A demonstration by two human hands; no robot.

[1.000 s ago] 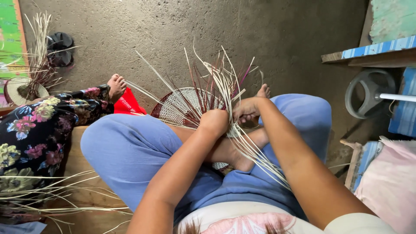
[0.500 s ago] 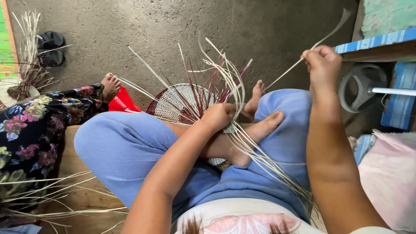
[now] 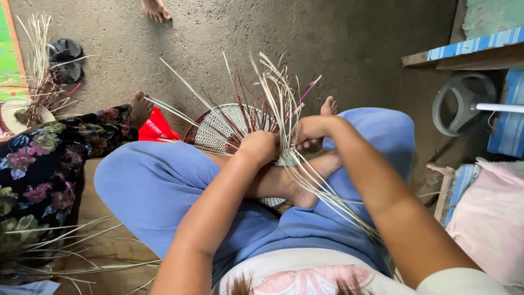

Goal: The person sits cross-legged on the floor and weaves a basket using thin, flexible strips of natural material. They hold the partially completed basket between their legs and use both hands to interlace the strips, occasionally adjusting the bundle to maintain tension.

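Observation:
A round woven mat (image 3: 226, 128) of pale and dark red strips rests against my crossed legs in blue trousers. Long loose strips (image 3: 275, 93) fan upward from its edge and others trail down across my lap. My left hand (image 3: 259, 147) is closed on the mat's near rim, pinning the strips. My right hand (image 3: 308, 131) sits just to its right, fingers pinched on the pale strips at the same rim. My bare foot (image 3: 289, 186) lies under the mat.
Another person in a dark flowered garment (image 3: 41, 169) sits at left, foot (image 3: 141, 108) beside a red packet (image 3: 155, 128). A bare foot (image 3: 155, 10) stands at top. Black sandals (image 3: 65, 57), a second woven piece (image 3: 22, 112), a fan base (image 3: 464, 104) and loose strips (image 3: 71, 257) lie around.
My right hand, raised high at right half a second ago pulling a strip out, has come back down to the mat's rim beside my left hand.

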